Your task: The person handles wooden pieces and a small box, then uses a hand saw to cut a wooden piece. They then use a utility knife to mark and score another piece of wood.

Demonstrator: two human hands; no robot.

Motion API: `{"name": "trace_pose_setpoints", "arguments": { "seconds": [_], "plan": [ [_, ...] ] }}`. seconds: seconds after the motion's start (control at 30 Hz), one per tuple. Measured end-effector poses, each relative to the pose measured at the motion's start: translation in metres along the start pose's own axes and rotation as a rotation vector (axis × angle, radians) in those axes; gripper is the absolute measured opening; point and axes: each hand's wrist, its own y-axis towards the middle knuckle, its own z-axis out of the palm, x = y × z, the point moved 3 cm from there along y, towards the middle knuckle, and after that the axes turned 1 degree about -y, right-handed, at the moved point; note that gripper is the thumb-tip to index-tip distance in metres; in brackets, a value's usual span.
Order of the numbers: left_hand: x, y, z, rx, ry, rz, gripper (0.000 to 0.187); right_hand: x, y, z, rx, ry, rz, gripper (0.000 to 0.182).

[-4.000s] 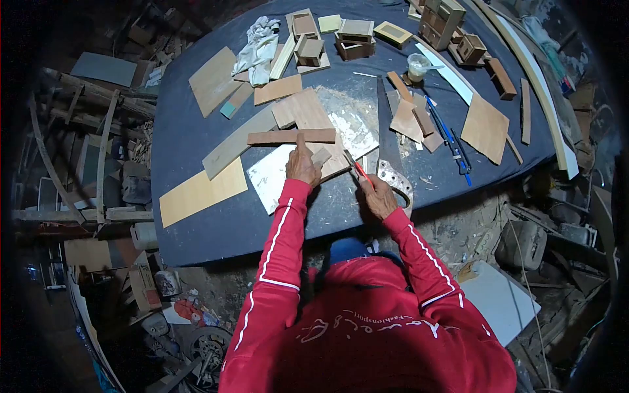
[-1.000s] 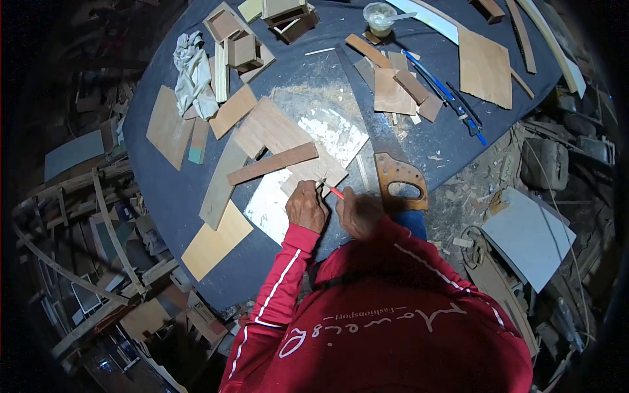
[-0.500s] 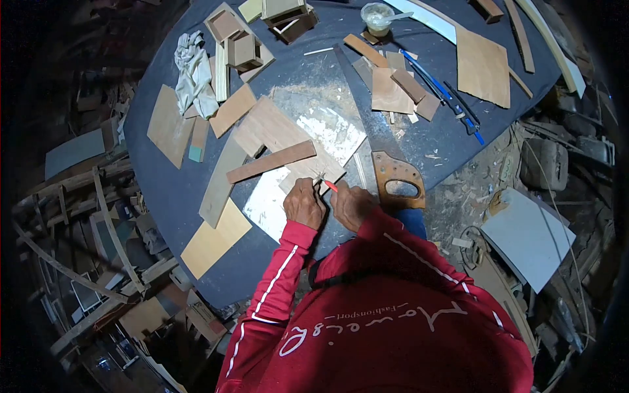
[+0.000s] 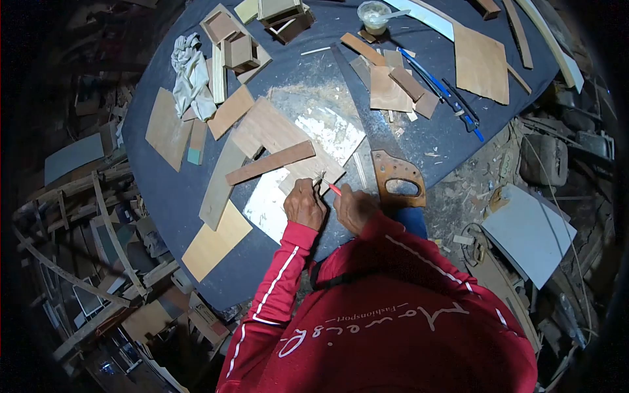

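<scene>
Left hand: the left hand [image 4: 304, 208] is curled low near the centre, fingertips at the lower edge of the plywood board [image 4: 275, 131]; I cannot tell whether it grips something.
Right hand: the right hand [image 4: 354, 209] is closed around the red-handled tool [image 4: 335, 189], whose tip points to the board beside the left fingers.
Change: the two hands have come close together, and the tool now reaches the board; this probably means finer work at this edge.
Reddish strip: the reddish strip [image 4: 270, 162] lies slanted across the board, above the left hand, and no hand touches it.
Saw: the saw handle [image 4: 400, 173] is right of the hands.
Farther out: the cloth [image 4: 193, 82] lies at upper left, the cup [image 4: 375, 21] at upper centre, all on the dark table [image 4: 167, 203].
</scene>
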Motion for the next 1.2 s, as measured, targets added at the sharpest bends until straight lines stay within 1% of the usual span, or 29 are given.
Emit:
{"name": "trace_pose_setpoints", "arguments": {
  "seconds": [0.03, 0.1, 0.13, 0.2, 0.23, 0.3, 0.33, 0.4, 0.43, 0.5, 0.53, 0.6, 0.63, 0.7, 0.73, 0.8, 0.83, 0.9, 0.93, 1.0, 1.03, 1.1, 1.13, 1.17, 1.2],
  "plan": [
    [0.001, 0.000, -0.001, 0.003, 0.009, 0.005, 0.007, -0.001, 0.004, 0.001, 0.002, 0.004, -0.001, 0.015],
    [0.002, 0.000, -0.001, -0.004, 0.009, 0.008, 0.008, -0.010, 0.015, 0.011, 0.263, 0.451, 0.260, 0.015],
    [0.002, 0.001, -0.002, -0.014, 0.009, 0.011, 0.009, -0.010, 0.018, 0.006, 0.257, 0.447, 0.262, 0.015],
    [0.004, 0.003, -0.001, -0.029, 0.010, 0.014, 0.009, -0.015, 0.021, -0.006, 0.160, 0.558, 0.432, 0.015],
    [0.005, 0.003, -0.001, -0.032, 0.005, 0.011, 0.009, -0.015, 0.017, -0.001, 0.159, 0.559, 0.431, 0.015],
    [0.005, 0.002, -0.003, -0.040, -0.001, 0.008, 0.009, -0.012, 0.007, 0.014, 0.236, 0.427, 0.174, 0.016],
    [0.004, 0.002, -0.004, -0.041, -0.011, -0.012, 0.008, -0.012, 0.006, 0.014, 0.233, 0.427, 0.171, 0.016],
    [0.006, 0.005, -0.005, -0.043, -0.024, -0.028, 0.008, -0.014, 0.002, 0.015, 0.268, 0.439, 0.248, 0.015],
    [0.008, 0.006, -0.005, -0.023, -0.033, -0.040, 0.008, -0.016, 0.003, 0.008, 0.270, 0.436, 0.249, 0.015],
    [0.012, 0.007, -0.005, -0.005, -0.039, -0.056, 0.008, -0.018, 0.005, -0.004, 0.318, 0.507, 0.198, 0.027],
    [0.014, 0.009, -0.006, 0.010, -0.037, -0.049, 0.008, -0.016, 0.006, -0.003, 0.317, 0.507, 0.197, 0.027],
    [0.015, 0.012, -0.007, 0.020, -0.039, -0.038, 0.009, -0.018, 0.005, 0.004, 0.400, 0.560, 0.338, 0.028],
    [0.016, 0.013, -0.007, 0.032, -0.057, -0.032, 0.009, -0.019, 0.008, 0.002, 0.397, 0.557, 0.340, 0.028],
    [0.017, 0.014, -0.005, 0.042, -0.084, -0.031, 0.009, -0.020, 0.013, -0.003, 0.373, 0.592, 0.271, 0.029],
    [0.018, 0.013, -0.006, 0.062, -0.076, -0.052, 0.008, -0.016, 0.012, 0.006, 0.380, 0.593, 0.271, 0.029],
    [0.021, 0.015, -0.004, 0.065, -0.056, -0.055, 0.008, -0.010, 0.011, 0.032, 0.389, 0.551, 0.381, 0.028],
    [0.022, 0.017, -0.005, 0.063, -0.055, -0.057, 0.008, -0.011, 0.012, 0.021, 0.390, 0.552, 0.378, 0.028],
    [0.026, 0.021, -0.006, 0.113, -0.043, -0.116, 0.010, -0.021, 0.013, -0.015, 0.489, 0.720, 0.609, 0.029],
    [0.027, 0.024, -0.007, 0.107, -0.044, -0.113, 0.010, -0.021, 0.009, -0.016, 0.483, 0.716, 0.607, 0.029],
    [0.032, 0.025, -0.007, 0.132, -0.047, -0.096, 0.014, -0.017, -0.004, -0.021, 0.392, 0.540, 0.363, 0.029],
    [0.036, 0.025, -0.008, 0.132, -0.046, -0.091, 0.014, -0.019, -0.007, -0.018, 0.387, 0.540, 0.366, 0.029],
    [0.048, 0.030, -0.008, 0.186, -0.284, -0.127, 0.012, -0.022, -0.008, -0.011, 0.305, 0.432, 0.156, 0.022],
    [0.074, 0.024, 0.011, 0.336, -0.598, -0.342, 0.020, -0.024, -0.012, -0.003, 0.295, 0.427, 0.155, 0.022],
    [0.065, 0.028, 0.004, 0.332, -0.596, -0.333, 0.020, -0.027, -0.018, 0.004, 0.241, 0.532, 0.240, 0.018],
    [0.056, 0.027, -0.002, 0.361, -0.641, -0.365, 0.018, -0.029, -0.026, 0.012, 0.191, 0.639, 0.327, 0.014]
  ]
}}
